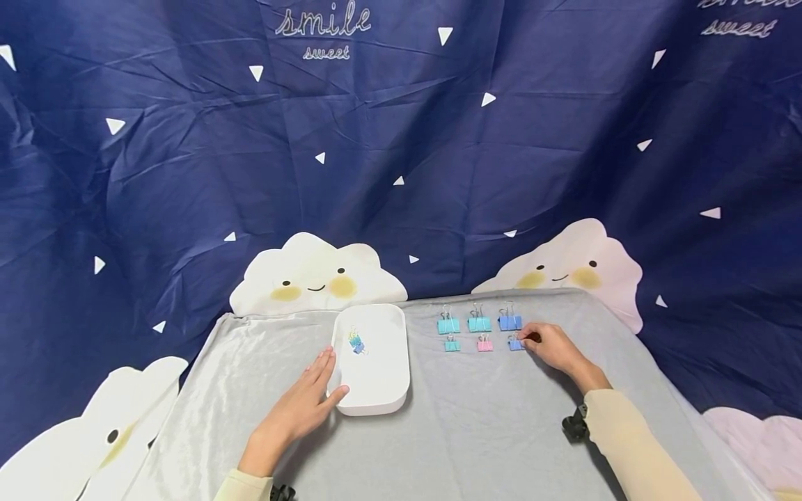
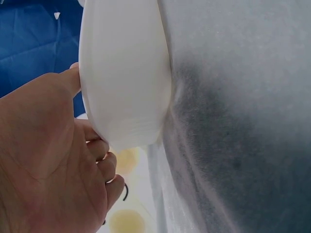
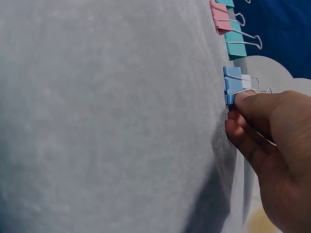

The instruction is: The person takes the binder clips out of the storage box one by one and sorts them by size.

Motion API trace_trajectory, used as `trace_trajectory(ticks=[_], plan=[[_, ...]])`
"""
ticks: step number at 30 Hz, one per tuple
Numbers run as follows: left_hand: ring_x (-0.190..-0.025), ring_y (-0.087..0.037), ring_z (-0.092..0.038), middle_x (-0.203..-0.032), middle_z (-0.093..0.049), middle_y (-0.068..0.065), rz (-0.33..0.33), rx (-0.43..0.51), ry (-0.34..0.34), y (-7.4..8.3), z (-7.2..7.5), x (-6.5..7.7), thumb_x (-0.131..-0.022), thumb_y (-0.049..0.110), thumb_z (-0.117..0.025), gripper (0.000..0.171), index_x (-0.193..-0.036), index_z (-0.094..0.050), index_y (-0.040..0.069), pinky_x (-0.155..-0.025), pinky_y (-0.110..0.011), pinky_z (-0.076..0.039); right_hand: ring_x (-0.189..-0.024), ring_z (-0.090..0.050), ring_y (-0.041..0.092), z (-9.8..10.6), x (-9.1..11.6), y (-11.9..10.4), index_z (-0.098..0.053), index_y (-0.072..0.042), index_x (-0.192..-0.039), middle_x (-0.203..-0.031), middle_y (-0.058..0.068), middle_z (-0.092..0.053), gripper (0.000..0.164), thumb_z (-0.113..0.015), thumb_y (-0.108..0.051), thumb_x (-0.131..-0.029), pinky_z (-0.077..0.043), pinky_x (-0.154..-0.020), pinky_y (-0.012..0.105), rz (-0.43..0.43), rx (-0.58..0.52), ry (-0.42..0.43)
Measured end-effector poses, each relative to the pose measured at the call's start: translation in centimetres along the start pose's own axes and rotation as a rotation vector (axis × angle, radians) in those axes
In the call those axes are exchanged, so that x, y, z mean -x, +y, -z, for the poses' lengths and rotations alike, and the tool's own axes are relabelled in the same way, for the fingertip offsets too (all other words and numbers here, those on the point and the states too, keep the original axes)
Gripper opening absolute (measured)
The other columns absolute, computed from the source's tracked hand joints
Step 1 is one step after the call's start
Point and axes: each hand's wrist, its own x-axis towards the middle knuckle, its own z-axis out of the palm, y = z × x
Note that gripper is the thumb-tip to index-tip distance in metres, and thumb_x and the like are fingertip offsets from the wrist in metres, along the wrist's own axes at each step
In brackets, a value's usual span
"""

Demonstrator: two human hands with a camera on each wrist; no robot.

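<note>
My left hand (image 1: 303,400) rests against the left side of a white rounded box (image 1: 376,409), fingers extended along its edge and thumb at the near corner. In the left wrist view, the fingertips touch the box's rim. With thumb and fingers, my right hand (image 1: 553,348) pinches a small blue binder clip (image 1: 515,344) at the right end of the front row. Beside it in that row stand a small pink binder clip (image 1: 485,345) and a small teal one. Behind are two larger teal binder clips (image 1: 479,324) and a larger blue binder clip (image 1: 510,323).
A grey cloth (image 1: 438,445) covers the table. On the white box's top face shows a small blue, teal and yellow patch (image 1: 356,342). A dark blue curtain (image 1: 376,118) with white clouds hangs behind the table's far edge.
</note>
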Motion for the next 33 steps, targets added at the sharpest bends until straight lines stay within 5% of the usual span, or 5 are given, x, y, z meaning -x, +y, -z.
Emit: trace_trajectory(ticks=[23,33], plan=[[-0.165,-0.036,-0.021,-0.179,-0.016,-0.015,0.008,-0.003,-0.007,-0.1,0.0,-0.1,-0.11,0.056,-0.047,0.084,-0.168,-0.023,0.0,-0.135,-0.055,-0.022,-0.093,-0.07,0.026,0.4,0.0,-0.3,-0.075,-0.001,-0.107,-0.101,0.013,-0.077,0.013,-0.067,0.002,-0.097,-0.059,-0.082,0.042,-0.01,-0.038,0.005],[-0.165,-0.035,-0.02,-0.178,-0.016,-0.016,0.004,0.0,-0.012,0.0,0.1,-0.1,-0.111,0.055,-0.047,0.084,-0.168,-0.023,-0.001,-0.135,-0.055,-0.022,-0.091,-0.072,0.026,1.8,-1.6,-4.6,-0.073,0.002,-0.115,-0.107,0.015,-0.075,0.017,-0.068,0.001,-0.099,-0.061,-0.081,0.041,0.082,-0.034,0.071]])
